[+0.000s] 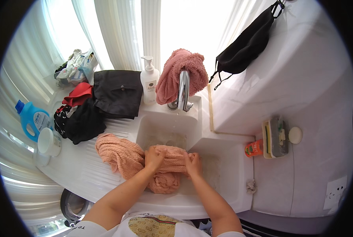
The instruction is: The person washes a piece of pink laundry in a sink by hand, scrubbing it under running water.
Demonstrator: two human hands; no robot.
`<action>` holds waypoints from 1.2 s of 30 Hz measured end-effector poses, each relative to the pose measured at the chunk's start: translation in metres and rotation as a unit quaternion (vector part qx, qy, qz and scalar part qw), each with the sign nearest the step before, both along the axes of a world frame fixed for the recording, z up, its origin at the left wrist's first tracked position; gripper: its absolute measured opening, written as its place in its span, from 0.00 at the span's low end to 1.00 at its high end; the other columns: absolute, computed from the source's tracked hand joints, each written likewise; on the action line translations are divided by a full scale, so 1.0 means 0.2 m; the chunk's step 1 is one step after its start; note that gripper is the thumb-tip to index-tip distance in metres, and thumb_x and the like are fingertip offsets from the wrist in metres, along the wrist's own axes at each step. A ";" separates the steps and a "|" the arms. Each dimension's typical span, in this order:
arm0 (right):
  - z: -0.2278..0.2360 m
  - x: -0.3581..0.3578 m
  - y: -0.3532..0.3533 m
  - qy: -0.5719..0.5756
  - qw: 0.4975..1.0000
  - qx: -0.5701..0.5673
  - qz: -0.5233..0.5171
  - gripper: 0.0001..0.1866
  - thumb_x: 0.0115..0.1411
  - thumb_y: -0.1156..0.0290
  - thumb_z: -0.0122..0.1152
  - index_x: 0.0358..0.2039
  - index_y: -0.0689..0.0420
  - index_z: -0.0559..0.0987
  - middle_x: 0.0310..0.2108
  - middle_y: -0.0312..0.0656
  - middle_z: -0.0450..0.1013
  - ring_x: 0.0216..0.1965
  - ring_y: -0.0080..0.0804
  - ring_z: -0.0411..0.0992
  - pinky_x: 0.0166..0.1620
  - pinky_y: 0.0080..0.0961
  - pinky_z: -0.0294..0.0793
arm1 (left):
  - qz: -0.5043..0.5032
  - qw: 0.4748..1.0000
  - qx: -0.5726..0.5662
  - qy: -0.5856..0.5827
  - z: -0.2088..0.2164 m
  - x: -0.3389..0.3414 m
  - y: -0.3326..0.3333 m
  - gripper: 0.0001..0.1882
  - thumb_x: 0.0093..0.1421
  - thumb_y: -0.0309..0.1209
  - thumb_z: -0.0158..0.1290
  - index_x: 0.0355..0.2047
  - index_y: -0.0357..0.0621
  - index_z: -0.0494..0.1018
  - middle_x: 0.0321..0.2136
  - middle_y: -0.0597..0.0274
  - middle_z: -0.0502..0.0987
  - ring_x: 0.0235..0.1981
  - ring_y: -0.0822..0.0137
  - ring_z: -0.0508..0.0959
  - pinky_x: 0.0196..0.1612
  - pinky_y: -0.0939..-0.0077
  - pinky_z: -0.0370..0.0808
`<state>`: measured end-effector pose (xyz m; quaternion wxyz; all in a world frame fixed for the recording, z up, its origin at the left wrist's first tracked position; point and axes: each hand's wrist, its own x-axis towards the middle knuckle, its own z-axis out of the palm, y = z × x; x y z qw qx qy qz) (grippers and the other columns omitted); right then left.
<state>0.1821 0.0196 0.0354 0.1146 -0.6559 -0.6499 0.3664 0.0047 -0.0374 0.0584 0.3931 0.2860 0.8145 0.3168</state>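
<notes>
A long, textured peach-coloured towel (123, 154) lies partly on the ribbed washboard at the left and partly over the sink (228, 158). My left hand (154, 158) is closed on the towel near its middle. Gripping its right end, my right hand (192, 164) is closed too. Between them a stretch of the cloth is held across the basin, and a bunched part hangs below. Just beyond my hands stands the chrome faucet (183, 93), with a dusty-pink fluffy cloth (170, 77) draped over it. Drops show beneath the spout.
Behind the washboard are a white pump bottle (149, 85), folded black cloth (119, 93) and dark clothes (83, 124). A blue detergent bottle (32, 120) and white tub (49, 142) stand far left. On the right wall hang a black mask (245, 45) and a soap holder (277, 138).
</notes>
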 end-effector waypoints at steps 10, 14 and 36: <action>-0.40 -0.07 -0.06 -0.149 0.914 0.008 0.377 0.38 0.58 0.38 0.47 0.67 0.33 0.52 0.70 0.42 0.41 0.70 0.50 0.35 0.65 0.62 0.30 | -0.405 0.837 -0.233 0.283 -0.46 0.10 0.00 0.41 0.52 0.40 0.58 0.66 0.64 0.53 0.68 0.44 0.32 0.68 0.40 0.33 0.64 0.36 0.40; -0.27 -0.11 0.01 -0.171 0.904 0.003 0.391 0.37 0.56 0.42 0.53 0.65 0.34 0.58 0.67 0.45 0.51 0.68 0.50 0.43 0.64 0.64 0.35 | -0.354 0.889 -0.164 0.240 -0.40 0.05 0.02 0.39 0.51 0.35 0.58 0.64 0.60 0.57 0.67 0.44 0.40 0.66 0.41 0.44 0.64 0.40 0.46; 0.14 -0.18 -0.24 0.510 0.857 -0.075 -0.022 0.42 0.51 0.62 0.67 0.62 0.59 0.57 0.56 0.50 0.62 0.56 0.39 0.63 0.58 0.35 0.64 | 0.114 0.689 0.170 -0.695 0.14 -0.10 -0.20 0.33 0.62 0.55 0.45 0.61 0.49 0.60 0.58 0.55 0.65 0.60 0.55 0.64 0.62 0.56 0.61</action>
